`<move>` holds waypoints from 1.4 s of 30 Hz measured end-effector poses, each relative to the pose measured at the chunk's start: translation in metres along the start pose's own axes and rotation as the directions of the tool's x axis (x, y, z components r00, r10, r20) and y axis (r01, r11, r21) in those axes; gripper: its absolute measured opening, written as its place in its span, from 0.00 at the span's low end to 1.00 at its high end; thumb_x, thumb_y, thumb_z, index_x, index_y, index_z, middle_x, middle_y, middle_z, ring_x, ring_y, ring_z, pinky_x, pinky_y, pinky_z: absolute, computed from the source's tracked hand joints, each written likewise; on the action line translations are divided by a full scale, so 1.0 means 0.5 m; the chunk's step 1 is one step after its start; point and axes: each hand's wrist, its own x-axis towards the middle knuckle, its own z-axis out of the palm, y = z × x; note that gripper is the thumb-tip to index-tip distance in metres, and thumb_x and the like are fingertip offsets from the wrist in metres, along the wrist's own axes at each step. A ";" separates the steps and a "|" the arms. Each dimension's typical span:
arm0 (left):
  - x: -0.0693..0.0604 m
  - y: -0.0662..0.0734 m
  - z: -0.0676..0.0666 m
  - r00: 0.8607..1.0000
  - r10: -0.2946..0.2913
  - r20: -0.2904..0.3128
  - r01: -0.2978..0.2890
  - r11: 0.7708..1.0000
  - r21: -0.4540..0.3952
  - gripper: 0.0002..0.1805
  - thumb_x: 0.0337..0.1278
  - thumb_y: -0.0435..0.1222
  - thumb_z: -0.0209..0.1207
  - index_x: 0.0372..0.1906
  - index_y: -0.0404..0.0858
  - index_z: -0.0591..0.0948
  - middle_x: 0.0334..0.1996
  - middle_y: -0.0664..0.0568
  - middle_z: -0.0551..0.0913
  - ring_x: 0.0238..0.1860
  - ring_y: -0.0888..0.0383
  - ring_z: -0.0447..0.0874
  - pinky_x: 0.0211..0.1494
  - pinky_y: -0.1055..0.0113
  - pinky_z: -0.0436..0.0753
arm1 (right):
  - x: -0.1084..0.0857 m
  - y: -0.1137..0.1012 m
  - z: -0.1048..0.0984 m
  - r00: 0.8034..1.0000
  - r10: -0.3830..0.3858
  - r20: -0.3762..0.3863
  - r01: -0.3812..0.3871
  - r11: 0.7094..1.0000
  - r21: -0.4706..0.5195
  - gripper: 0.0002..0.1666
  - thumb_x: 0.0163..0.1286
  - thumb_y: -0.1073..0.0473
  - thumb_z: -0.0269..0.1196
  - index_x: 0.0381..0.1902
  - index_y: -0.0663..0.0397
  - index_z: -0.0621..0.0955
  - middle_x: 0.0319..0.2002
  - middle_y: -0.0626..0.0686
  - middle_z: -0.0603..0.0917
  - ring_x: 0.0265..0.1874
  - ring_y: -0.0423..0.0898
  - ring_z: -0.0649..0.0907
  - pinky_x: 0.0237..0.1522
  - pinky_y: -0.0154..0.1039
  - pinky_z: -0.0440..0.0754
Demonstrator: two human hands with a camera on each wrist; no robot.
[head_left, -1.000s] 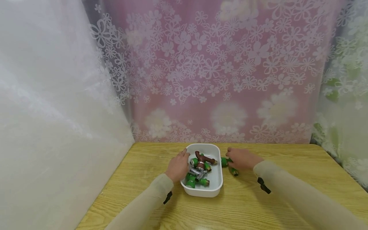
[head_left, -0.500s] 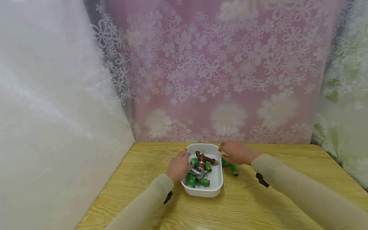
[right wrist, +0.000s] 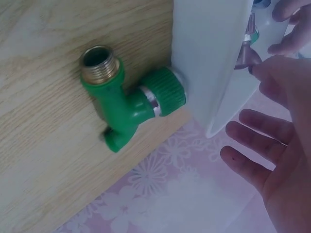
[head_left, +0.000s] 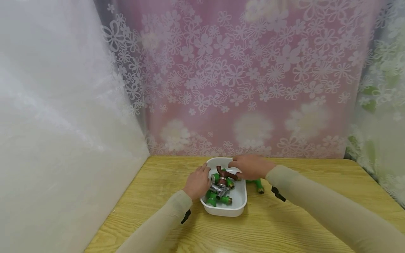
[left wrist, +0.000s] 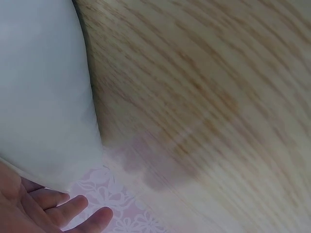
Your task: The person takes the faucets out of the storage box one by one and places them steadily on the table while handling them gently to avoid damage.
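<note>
Brown tap (head_left: 228,174), silver tap (head_left: 223,193) and several green taps (head_left: 211,200) are what we see heaped in the white tub (head_left: 224,212), mostly toward its left side; overlap keeps us from counting the green ones. Brown lies on top, its threaded end toward the right wall. Over that wall reaches our right hand (head_left: 253,167), fingers spread apart, the thumb at the brown tap's end; we cannot tell how firmly it touches. Our left hand (head_left: 197,182) rests along the left rim; whether it clamps the wall, we cannot tell. Outside the tub, a loose green tap (right wrist: 115,109) lies on the wooden table (head_left: 269,225), its ribbed knob close against the right wall.
</note>
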 end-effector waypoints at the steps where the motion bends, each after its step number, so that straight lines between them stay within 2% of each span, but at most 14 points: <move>1: 0.000 0.000 0.000 1.000 0.000 0.000 0.000 1.000 0.000 0.26 0.72 0.41 0.54 0.70 0.37 0.72 0.76 0.42 0.63 0.71 0.47 0.71 0.62 0.51 0.81 | 0.005 -0.002 0.001 1.000 -0.008 0.007 0.008 1.000 0.004 0.24 0.71 0.51 0.65 0.64 0.43 0.79 0.56 0.53 0.82 0.49 0.50 0.84 0.49 0.50 0.85; 6: 0.002 -0.001 0.000 1.000 0.003 -0.002 -0.003 1.000 0.011 0.26 0.72 0.42 0.54 0.70 0.37 0.72 0.76 0.42 0.64 0.71 0.46 0.71 0.62 0.52 0.81 | 0.028 -0.014 0.007 0.998 -0.051 0.023 0.051 0.999 0.013 0.24 0.72 0.51 0.64 0.65 0.42 0.78 0.54 0.53 0.83 0.48 0.49 0.84 0.49 0.50 0.84; 14: -0.002 -0.004 -0.002 1.000 0.000 0.012 0.000 1.000 0.013 0.27 0.72 0.43 0.55 0.71 0.38 0.71 0.76 0.42 0.63 0.71 0.46 0.71 0.61 0.52 0.81 | 0.057 -0.035 0.014 0.997 -0.038 0.063 0.035 0.998 0.052 0.20 0.71 0.52 0.64 0.60 0.38 0.81 0.47 0.49 0.84 0.39 0.42 0.82 0.43 0.45 0.83; 20: -0.012 -0.011 -0.006 1.000 0.010 0.020 -0.010 1.000 -0.003 0.27 0.73 0.43 0.54 0.71 0.39 0.71 0.77 0.43 0.63 0.72 0.46 0.70 0.62 0.52 0.81 | 0.069 -0.062 0.014 0.991 0.001 0.130 -0.011 0.997 0.070 0.27 0.71 0.53 0.64 0.68 0.37 0.77 0.52 0.49 0.83 0.45 0.43 0.83 0.47 0.47 0.83; 27: -0.023 -0.023 -0.005 0.999 0.043 0.009 -0.043 0.999 -0.009 0.27 0.73 0.42 0.54 0.71 0.38 0.71 0.77 0.42 0.63 0.71 0.46 0.71 0.60 0.52 0.82 | 0.086 -0.089 0.017 0.983 0.020 0.184 -0.038 0.995 0.094 0.26 0.71 0.56 0.65 0.66 0.39 0.78 0.51 0.48 0.83 0.46 0.43 0.82 0.48 0.46 0.82; 32: -0.022 -0.022 -0.005 0.999 0.048 -0.002 -0.048 0.999 0.002 0.26 0.73 0.43 0.54 0.70 0.38 0.72 0.76 0.42 0.64 0.70 0.47 0.72 0.59 0.52 0.83 | 0.093 -0.093 0.015 0.982 0.016 0.188 -0.034 0.995 0.090 0.24 0.71 0.56 0.65 0.64 0.40 0.80 0.48 0.46 0.84 0.45 0.42 0.82 0.48 0.45 0.82; 37: -0.023 -0.024 -0.005 0.999 0.049 -0.010 -0.049 0.999 0.006 0.26 0.72 0.42 0.55 0.70 0.37 0.72 0.76 0.42 0.64 0.70 0.46 0.73 0.59 0.52 0.83 | 0.097 -0.096 0.014 0.984 0.001 0.180 -0.018 0.996 0.092 0.23 0.70 0.58 0.66 0.62 0.42 0.80 0.50 0.47 0.84 0.50 0.43 0.82 0.53 0.45 0.82; 42: -0.024 -0.024 -0.004 0.999 0.052 -0.010 -0.052 0.999 0.000 0.26 0.72 0.42 0.55 0.70 0.37 0.72 0.76 0.41 0.64 0.69 0.46 0.73 0.60 0.51 0.82 | 0.101 -0.096 0.019 0.986 -0.016 0.166 0.002 0.996 0.086 0.20 0.69 0.60 0.67 0.58 0.43 0.81 0.48 0.46 0.84 0.47 0.42 0.82 0.52 0.44 0.82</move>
